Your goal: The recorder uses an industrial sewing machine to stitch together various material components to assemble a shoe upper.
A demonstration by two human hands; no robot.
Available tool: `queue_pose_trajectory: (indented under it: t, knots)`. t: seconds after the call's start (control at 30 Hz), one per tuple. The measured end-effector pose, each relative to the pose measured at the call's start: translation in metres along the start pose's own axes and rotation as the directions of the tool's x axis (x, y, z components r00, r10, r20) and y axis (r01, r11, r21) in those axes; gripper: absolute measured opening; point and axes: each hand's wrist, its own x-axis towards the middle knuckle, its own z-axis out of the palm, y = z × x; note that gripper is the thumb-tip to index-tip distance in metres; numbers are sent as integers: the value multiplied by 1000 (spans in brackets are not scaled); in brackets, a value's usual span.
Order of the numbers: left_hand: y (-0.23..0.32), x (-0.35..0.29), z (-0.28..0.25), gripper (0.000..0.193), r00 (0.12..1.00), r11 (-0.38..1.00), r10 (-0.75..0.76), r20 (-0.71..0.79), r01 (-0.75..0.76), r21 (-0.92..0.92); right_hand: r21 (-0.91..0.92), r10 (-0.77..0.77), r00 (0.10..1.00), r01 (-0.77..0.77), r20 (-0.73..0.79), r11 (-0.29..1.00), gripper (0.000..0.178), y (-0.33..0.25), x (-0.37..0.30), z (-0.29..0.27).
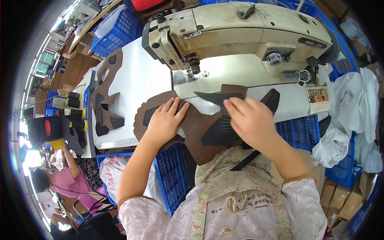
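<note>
My left hand [166, 120] lies flat, fingers spread, on a large brown leather piece [196, 124] at the near edge of the sewing table [136, 80]. My right hand [250, 120] pinches a dark grey pointed piece [218, 97] that rests on the brown leather, with black ribbed material [218, 134] under the palm. The cream industrial sewing machine [240, 32] stands just behind, its needle and presser foot [195, 70] a short way beyond my fingers.
More cut brown and black pieces [105, 100] lie stacked at the table's left. Thread cones [74, 114] stand further left. Blue plastic crates [174, 172] sit under and around the table, white fabric [352, 120] is heaped at right, and another person [68, 180] sits at lower left.
</note>
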Motion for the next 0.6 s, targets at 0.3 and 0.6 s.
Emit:
queue_pose_trajectory:
  t: [0.3,0.6]
  knots:
    - [30,51,1,60,994,990,-107,-17,105,-99,-81,78,984,-66,162,995,14,11,5,72]
    - [28,56,34,52,958,976,-218,-189,209,-66,-143,51,994,-37,95,989,14,12,26,99]
